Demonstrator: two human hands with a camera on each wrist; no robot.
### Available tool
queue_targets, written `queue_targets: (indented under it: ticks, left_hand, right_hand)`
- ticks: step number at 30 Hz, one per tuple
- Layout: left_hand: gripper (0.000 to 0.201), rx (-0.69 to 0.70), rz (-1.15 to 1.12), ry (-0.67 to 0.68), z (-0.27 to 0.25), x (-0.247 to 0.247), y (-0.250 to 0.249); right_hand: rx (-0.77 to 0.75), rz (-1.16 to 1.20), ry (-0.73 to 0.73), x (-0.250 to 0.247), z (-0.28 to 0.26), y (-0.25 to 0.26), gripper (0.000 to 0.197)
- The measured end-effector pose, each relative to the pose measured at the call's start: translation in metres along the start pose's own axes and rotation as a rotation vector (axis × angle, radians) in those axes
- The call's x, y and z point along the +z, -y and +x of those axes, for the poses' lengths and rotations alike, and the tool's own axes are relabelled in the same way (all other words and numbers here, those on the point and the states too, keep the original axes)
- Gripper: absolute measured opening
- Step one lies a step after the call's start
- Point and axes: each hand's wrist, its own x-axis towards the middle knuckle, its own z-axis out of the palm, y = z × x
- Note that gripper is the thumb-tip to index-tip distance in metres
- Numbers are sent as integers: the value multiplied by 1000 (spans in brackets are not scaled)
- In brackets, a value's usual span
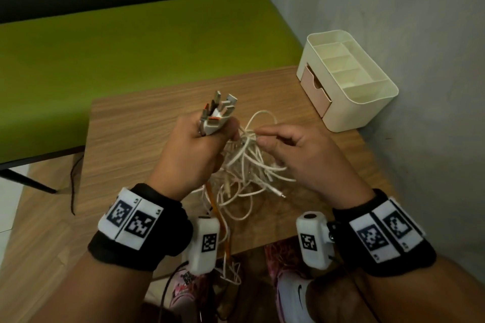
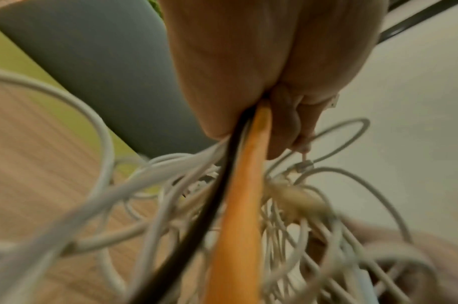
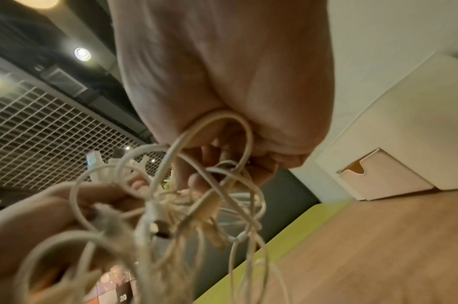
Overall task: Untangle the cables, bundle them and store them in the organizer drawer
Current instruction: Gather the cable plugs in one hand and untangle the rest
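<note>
A tangle of white cables (image 1: 246, 165) hangs above the wooden table (image 1: 131, 123), with an orange cable (image 1: 221, 223) and a black one (image 2: 196, 216) running through it. My left hand (image 1: 194, 149) grips a bunch of USB plug ends (image 1: 217, 113) that stick up out of the fist; the wrist view shows the orange cable (image 2: 238, 216) coming out below the palm. My right hand (image 1: 288, 149) pinches white strands (image 3: 222, 156) in the knot beside the left hand. The cream organizer (image 1: 349, 78) stands at the table's far right, its pink drawer (image 1: 315, 89) a little ajar.
A green bench (image 1: 131, 55) runs behind and left of the table. A grey wall (image 1: 420, 60) stands right beside the organizer. Cable ends hang over the table's near edge by my knees and shoes (image 1: 291, 288).
</note>
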Motion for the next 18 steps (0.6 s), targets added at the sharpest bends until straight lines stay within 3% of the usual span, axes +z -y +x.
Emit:
queue_targets:
  ticks: [3,7,11,13,16,18]
  left_hand:
    - [29,11,-152,-31,-5,-8,-8]
    - [31,37,-405,-79,-8,-29,-21]
    - [34,1,-261,-93,-5,-34,-13]
    - [31,-34,-202,-92,-4,-29,-7]
    - [32,-57,-213,-91,-3,-23,-2]
    - [34,-64,-206,-78,-2,-19,0]
  right_hand:
    - [31,-92,-103,4,5,-9,17]
    - [224,-442,-118,4,11,-31,31]
    - [294,-406,-132,2,14,-30,28]
    - [205,-330,-249,-1,15,-24,17]
    - [-101,-196,-492,-2,8,2,9]
    - [-257,-137,-495,5,-1,21,8]
